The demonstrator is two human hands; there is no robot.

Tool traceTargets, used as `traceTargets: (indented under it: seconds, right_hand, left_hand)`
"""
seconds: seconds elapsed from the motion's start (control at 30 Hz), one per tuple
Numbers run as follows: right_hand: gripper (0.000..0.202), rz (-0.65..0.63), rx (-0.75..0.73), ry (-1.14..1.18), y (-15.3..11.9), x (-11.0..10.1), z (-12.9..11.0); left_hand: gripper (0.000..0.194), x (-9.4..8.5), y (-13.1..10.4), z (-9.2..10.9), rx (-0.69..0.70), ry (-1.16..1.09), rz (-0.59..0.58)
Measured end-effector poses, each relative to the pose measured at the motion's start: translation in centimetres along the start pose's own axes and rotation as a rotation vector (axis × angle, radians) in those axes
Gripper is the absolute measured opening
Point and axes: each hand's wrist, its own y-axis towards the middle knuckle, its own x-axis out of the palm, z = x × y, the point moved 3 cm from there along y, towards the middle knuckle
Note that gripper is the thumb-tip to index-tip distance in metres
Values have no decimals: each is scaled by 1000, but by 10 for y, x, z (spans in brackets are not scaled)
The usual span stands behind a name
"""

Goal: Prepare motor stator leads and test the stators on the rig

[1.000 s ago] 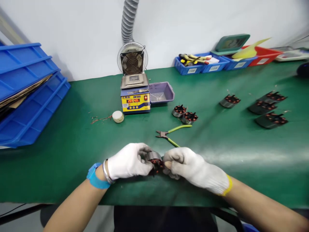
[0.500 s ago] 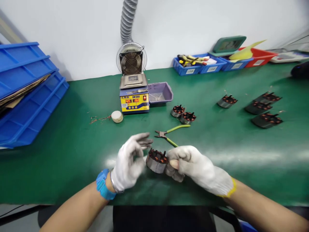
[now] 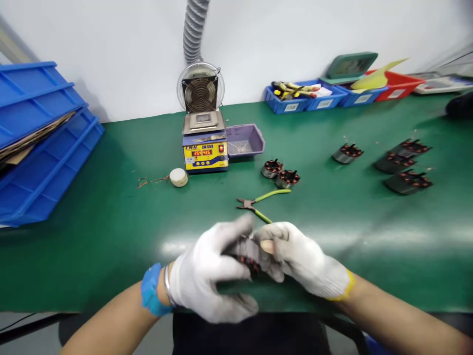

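Note:
A metal ring-shaped part with copper windings (image 3: 248, 249) is tilted near the front of the green table, its winding side facing down toward me. My right hand (image 3: 291, 254), in a white glove with a bare thumb tip, pinches its right side. My left hand (image 3: 218, 271), gloved too, is over the part's left side with fingers spread, covering some of it; whether it touches is unclear. Just beyond lie green-handled cutters (image 3: 248, 203). Two similar wound parts (image 3: 272, 168) stand farther back.
A yellow and blue heating unit (image 3: 206, 157) stands at the back with a purple tray (image 3: 246, 140). Left are blue crates (image 3: 40, 162), a white round block (image 3: 179, 177) and wire scraps. Several wound parts (image 3: 408, 181) sit right; tool bins (image 3: 286, 104) line the wall.
The wound part has been tipped over, from windings up to windings down toward me. My left hand has moved right, over it, with fingers spreading. My right hand keeps its grip.

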Motion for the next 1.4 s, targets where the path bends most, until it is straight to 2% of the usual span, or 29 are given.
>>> traceTargets:
  seconds: [0.03,0.07,0.1,0.13,0.2,0.27,0.33,0.37,0.43,0.47,0.5,0.57,0.63,0.7,0.73,0.77,0.8,0.87,0.97,1.03,1.07,1.17,1.3,1.4]
  right_hand:
    - [49,-13,-8,-28,-3,2,-2]
    - [49,-33,-19,-71,-6,3,-6]
    - [48,-44,-38,-123,-10,3,-9]
    - [47,-42,-72,-187,-13,2,-14]
    - [44,-17,-176,-375,-17,-3,-24]
    - [38,40,-332,-621,-20,-7,-36]
    - [32,63,-489,-885,-22,-7,-45]
    - [29,65,-548,-1005,-22,-6,-48]
    - [25,49,-598,-1185,-23,-2,-49]
    - [23,45,-580,-1229,-23,0,-47]
    - [22,47,-534,-1226,-21,1,-43]
    - [23,61,-365,-1011,-15,1,-30]
    - [32,51,-162,-562,-7,2,-8]
    - [41,12,-32,-136,1,4,11]
    - [43,-9,-1,-24,4,4,17]
    - [44,-23,6,-10,6,3,19]
    - [43,-20,-8,-96,6,0,17]
    - [35,84,-132,-499,2,-9,3]
    - [32,317,-573,-1244,-14,-12,-26]
    - [28,338,-820,-1547,-22,-4,-32]
    - [23,320,-866,-1640,-24,0,-31]
    - [24,280,-787,-1764,-23,1,-26]
    - [25,186,-618,-1779,-19,-22,-33]
    - [21,318,-427,-1793,-16,-47,-40]
  left_hand:
    - [10,3,-1,3,112,75,-13]
    - [13,5,-3,4,162,124,17]
    - [18,6,-4,2,137,141,82]
    - [25,6,-5,-2,50,111,177]
    - [48,3,-8,-15,-219,-112,335]
    - [65,4,-10,-27,-469,-479,372]
    - [75,5,-9,-36,-654,-755,330]
    - [79,5,-9,-38,-735,-807,263]
    - [77,8,-8,-39,-833,-732,41]
    - [69,10,-8,-39,-843,-616,-68]
    - [59,11,-9,-39,-825,-456,-120]
    - [46,9,-8,-38,-685,-76,-42]
    - [39,6,-8,-33,-439,267,104]
    - [34,8,-10,-28,-182,472,162]
    - [33,9,-11,-28,-115,518,163]
    - [32,9,-12,-28,-102,536,169]
    - [33,9,-12,-30,-134,532,181]
    - [34,8,-13,-35,-269,497,193]
    - [36,8,-13,-38,-365,485,181]
    - [36,9,-13,-39,-368,502,171]
    - [36,9,-13,-40,-367,509,165]
    - [35,10,-13,-42,-390,523,115]
    - [39,7,-10,-46,-577,504,59]
    - [36,-2,-7,-49,-736,596,36]
